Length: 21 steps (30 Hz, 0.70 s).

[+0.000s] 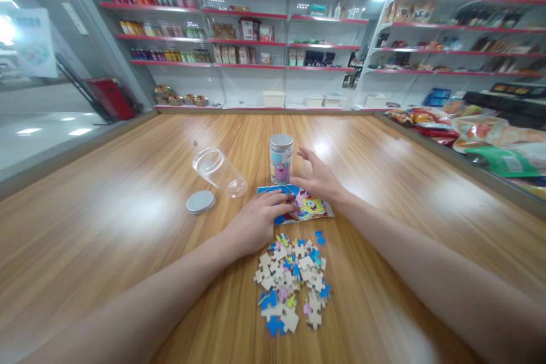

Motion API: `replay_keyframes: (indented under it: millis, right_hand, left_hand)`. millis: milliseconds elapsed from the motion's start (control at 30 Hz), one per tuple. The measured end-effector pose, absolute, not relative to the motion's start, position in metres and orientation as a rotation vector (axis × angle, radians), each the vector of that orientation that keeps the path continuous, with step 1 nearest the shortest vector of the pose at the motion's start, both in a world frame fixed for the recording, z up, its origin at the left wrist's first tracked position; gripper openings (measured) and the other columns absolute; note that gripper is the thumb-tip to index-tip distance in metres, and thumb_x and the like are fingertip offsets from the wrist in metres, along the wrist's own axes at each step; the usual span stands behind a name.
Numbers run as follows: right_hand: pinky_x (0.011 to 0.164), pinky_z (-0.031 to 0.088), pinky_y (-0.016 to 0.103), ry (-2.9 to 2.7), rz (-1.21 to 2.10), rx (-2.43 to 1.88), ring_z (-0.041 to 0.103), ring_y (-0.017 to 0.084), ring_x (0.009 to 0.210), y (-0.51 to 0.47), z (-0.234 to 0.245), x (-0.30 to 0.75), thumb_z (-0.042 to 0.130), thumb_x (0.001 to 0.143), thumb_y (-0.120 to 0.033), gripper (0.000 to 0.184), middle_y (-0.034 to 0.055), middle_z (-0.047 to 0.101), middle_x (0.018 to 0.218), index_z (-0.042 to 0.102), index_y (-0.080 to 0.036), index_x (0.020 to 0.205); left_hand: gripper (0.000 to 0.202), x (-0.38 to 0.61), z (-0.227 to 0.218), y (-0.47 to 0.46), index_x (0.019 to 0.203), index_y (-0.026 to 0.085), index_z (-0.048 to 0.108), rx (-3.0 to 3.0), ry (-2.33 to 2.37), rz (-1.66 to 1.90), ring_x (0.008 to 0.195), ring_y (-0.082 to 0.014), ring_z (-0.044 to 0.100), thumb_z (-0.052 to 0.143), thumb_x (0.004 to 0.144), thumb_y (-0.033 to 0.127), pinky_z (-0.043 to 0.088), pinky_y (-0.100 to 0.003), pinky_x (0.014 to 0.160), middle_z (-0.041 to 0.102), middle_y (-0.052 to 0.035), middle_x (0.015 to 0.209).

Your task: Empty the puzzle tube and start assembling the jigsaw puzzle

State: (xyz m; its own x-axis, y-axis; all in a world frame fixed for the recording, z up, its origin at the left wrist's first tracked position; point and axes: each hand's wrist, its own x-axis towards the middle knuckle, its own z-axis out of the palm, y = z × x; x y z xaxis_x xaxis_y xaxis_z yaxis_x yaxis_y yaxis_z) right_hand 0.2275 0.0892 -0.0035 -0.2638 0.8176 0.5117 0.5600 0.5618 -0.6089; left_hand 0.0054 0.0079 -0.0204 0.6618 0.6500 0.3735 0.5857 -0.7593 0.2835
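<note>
My left hand (258, 218) lies with its fingers stretched out flat on a colourful cartoon picture sheet (314, 206). Just right of a closed canister (280, 160) with a silver lid and a cartoon label, my right hand (319, 175) is held with its fingers apart. A small gap shows between its upper fingers and the canister; its lower fingertips are by the sheet's top edge. Nearer to me lies a loose heap of jigsaw puzzle pieces (294, 273), many with the plain beige side up, others blue, pink or yellow.
To the left, a clear plastic canister (225, 173) lies on its side, with a silver lid (200, 202) in front of it. All stand on a wooden table (128, 239). Snack packets (495, 142) fill a bin on the right. Stocked shelves (247, 40) rise behind the table.
</note>
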Motion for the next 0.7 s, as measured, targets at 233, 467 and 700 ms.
replay_keyframes:
  millis: [233,467,700]
  right_hand:
    - [0.096,0.054,0.044,-1.884,0.589,-0.985,0.069,0.027,0.105,0.106,-0.007,0.197,0.079,0.075,-0.041,0.049,0.0056,0.072,0.111,0.059,-0.023,0.116]
    - [0.088,0.057,0.04,-1.677,0.557,-1.016,0.069,0.025,0.097,0.077,-0.007,0.239,0.08,0.072,-0.036,0.048,0.0065,0.07,0.105,0.053,-0.022,0.109]
    - [0.089,0.058,0.041,-1.706,0.824,-1.066,0.069,0.025,0.103,0.056,-0.017,0.27,0.082,0.074,-0.035,0.05,0.0078,0.07,0.11,0.056,-0.022,0.114]
  left_hand:
    - [0.038,0.008,-0.005,0.0,0.137,0.029,0.061,2.779,1.043,0.582,0.134,-0.0275,0.05,0.046,0.102,0.027,0.043,-0.051,0.115,0.056,-0.0056,0.143]
    - [0.039,0.007,-0.005,0.0,0.139,0.031,0.059,2.77,1.047,0.581,0.137,-0.0269,0.049,0.046,0.102,0.028,0.042,-0.05,0.117,0.053,-0.0059,0.147]
    - [0.037,0.006,-0.009,0.002,0.134,0.025,0.063,2.784,0.972,0.679,0.132,-0.0255,0.053,0.047,0.1,0.024,0.046,-0.047,0.114,0.056,-0.0084,0.144]
